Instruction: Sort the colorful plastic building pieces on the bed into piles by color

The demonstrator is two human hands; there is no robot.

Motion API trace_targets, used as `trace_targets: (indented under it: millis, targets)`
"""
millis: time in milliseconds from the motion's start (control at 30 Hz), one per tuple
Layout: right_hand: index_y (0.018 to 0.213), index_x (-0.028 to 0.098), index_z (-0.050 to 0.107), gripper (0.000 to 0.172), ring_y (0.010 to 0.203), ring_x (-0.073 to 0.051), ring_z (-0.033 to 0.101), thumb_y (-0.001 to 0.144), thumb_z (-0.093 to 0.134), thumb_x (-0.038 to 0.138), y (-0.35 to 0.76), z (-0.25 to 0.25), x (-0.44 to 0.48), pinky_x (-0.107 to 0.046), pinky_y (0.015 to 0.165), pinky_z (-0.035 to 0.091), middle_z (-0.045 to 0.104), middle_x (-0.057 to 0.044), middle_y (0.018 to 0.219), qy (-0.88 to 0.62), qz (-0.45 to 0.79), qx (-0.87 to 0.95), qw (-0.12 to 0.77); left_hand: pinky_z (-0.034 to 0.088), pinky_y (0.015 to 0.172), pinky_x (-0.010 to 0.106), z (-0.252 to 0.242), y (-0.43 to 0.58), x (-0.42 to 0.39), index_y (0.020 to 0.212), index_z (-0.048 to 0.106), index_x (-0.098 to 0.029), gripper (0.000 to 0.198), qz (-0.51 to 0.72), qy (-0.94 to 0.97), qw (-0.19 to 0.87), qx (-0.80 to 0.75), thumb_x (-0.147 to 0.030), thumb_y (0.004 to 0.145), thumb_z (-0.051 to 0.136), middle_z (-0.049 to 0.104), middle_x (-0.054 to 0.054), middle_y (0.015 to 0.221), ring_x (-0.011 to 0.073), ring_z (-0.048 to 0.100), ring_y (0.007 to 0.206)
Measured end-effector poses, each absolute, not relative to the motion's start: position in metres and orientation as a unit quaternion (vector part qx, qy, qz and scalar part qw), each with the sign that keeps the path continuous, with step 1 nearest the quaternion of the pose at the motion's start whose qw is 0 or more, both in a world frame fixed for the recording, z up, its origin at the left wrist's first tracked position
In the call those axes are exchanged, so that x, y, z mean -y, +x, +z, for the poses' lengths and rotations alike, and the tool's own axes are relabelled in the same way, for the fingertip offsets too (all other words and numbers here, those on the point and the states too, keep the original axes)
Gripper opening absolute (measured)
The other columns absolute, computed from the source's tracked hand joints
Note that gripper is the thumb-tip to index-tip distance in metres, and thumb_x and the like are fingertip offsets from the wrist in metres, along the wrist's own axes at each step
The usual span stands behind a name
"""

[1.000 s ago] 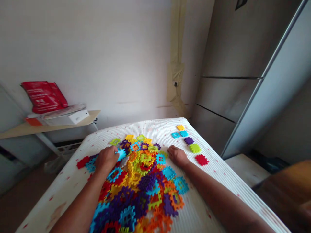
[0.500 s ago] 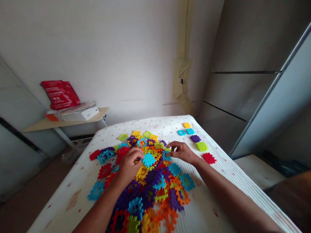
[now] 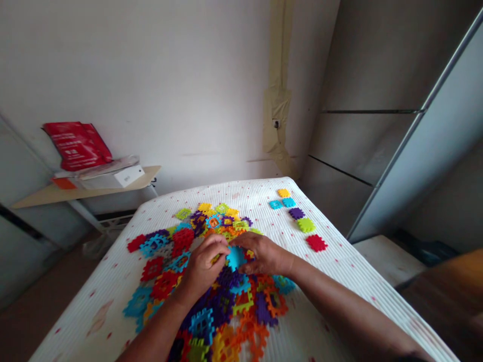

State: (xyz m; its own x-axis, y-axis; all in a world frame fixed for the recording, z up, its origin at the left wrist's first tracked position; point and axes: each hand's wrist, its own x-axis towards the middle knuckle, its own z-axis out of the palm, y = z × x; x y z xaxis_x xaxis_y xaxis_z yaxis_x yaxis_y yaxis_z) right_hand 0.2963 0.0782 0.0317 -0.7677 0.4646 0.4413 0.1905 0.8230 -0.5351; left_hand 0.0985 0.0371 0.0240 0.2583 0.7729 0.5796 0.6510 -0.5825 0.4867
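A solid light-blue interlocking tile (image 3: 236, 258) with toothed edges is held above the heap. My left hand (image 3: 209, 256) pinches its left edge between thumb and fingers. On the other side my right hand (image 3: 262, 254) curves around the tile with thumb and fingers apart; its fingers seem to reach the tile's right edge, but I cannot tell whether they grip it. Below both hands spreads a pile of loose interlocking tiles (image 3: 222, 301) in purple, orange, red, yellow, green and blue, many with open centres. My hands and forearms hide part of it.
Along the right side of the white cloth-covered table (image 3: 335, 291) lie several separate tiles, among them a red tile (image 3: 316, 243) and a green tile (image 3: 306, 224). A side shelf (image 3: 33, 197) at left bears red packages (image 3: 77, 146) and a white box (image 3: 123, 177). Grey cabinet doors (image 3: 362, 136) stand at right.
My right hand has moved left and down to the light-blue tile in my left hand. The view has shifted slightly to the right.
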Motion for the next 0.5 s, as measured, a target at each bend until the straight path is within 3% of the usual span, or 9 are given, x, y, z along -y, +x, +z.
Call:
trace_targets:
  millis: [167, 300, 500]
  targets:
    - [0.120, 0.018, 0.054, 0.055, 0.106, -0.022, 0.053, 0.066, 0.067, 0.021, 0.315, 0.038, -0.100, -0.034, 0.088, 0.044, 0.059, -0.011, 0.115, -0.225, 0.146, 0.927, 0.264, 0.050, 0.078, 0.030, 0.020, 0.092, -0.035, 0.101, 0.062, -0.023, 0.025, 0.434, 0.749, 0.079, -0.495, -0.022, 0.079, 0.051, 0.063, 0.006, 0.097, 0.0169, 0.062, 0.084]
    - [0.121, 0.017, 0.053, 0.053, 0.108, -0.021, 0.053, 0.069, 0.064, 0.019, 0.364, 0.046, -0.165, -0.033, 0.092, 0.041, 0.058, -0.010, 0.119, -0.380, 0.059, 0.890, 0.247, 0.048, 0.085, 0.032, 0.014, 0.062, -0.023, 0.089, 0.065, -0.025, 0.017, 0.452, 0.711, 0.018, -0.538, -0.029, 0.077, 0.055, 0.064, 0.004, 0.095, 0.0203, 0.062, 0.089]
    - [0.122, 0.021, 0.055, 0.054, 0.109, -0.022, 0.053, 0.070, 0.064, 0.021, 0.427, 0.045, -0.250, -0.026, 0.089, 0.041, 0.058, -0.007, 0.122, -0.574, -0.021, 0.817, 0.054, 0.043, 0.092, 0.039, -0.014, 0.015, 0.006, 0.080, 0.067, -0.030, 0.014, 0.461, 0.642, 0.002, -0.613, -0.039, 0.073, 0.058, 0.065, 0.003, 0.094, 0.0254, 0.060, 0.092]
